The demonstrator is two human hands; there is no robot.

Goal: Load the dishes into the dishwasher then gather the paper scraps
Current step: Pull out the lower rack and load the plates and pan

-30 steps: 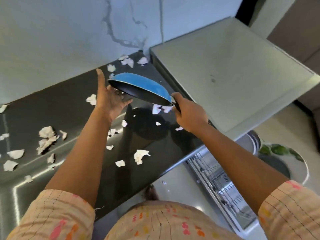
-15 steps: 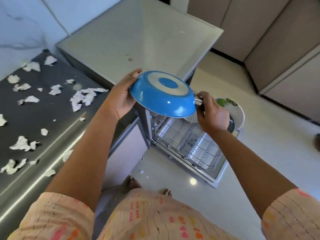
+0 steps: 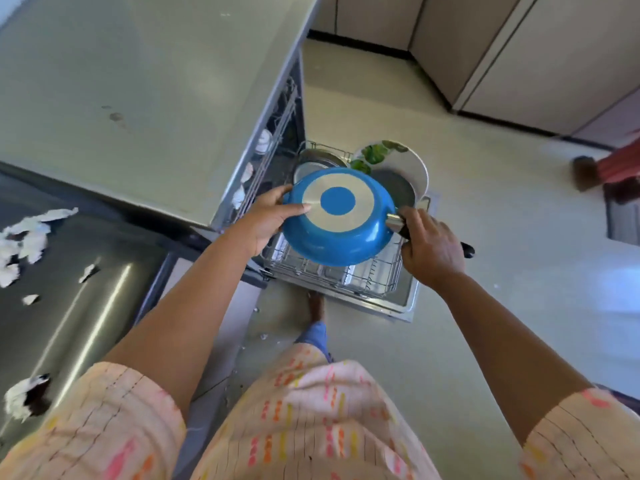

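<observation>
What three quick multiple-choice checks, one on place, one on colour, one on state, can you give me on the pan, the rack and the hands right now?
1. Where is the blue pan?
A. Above the pulled-out lower rack
B. On the dark counter
C. On the floor

2. What colour is the handle end past the right hand?
A. Red
B. Black
C. White

3. How is the pan held?
A. Left hand only
B. Lying free in the rack
C. Upside down, right hand gripping the handle, left hand steadying the rim

Answers: 1 A, rack wires show beneath it. 2 B, a black tip sticks out. 3 C, its ringed underside faces up between both hands.
</observation>
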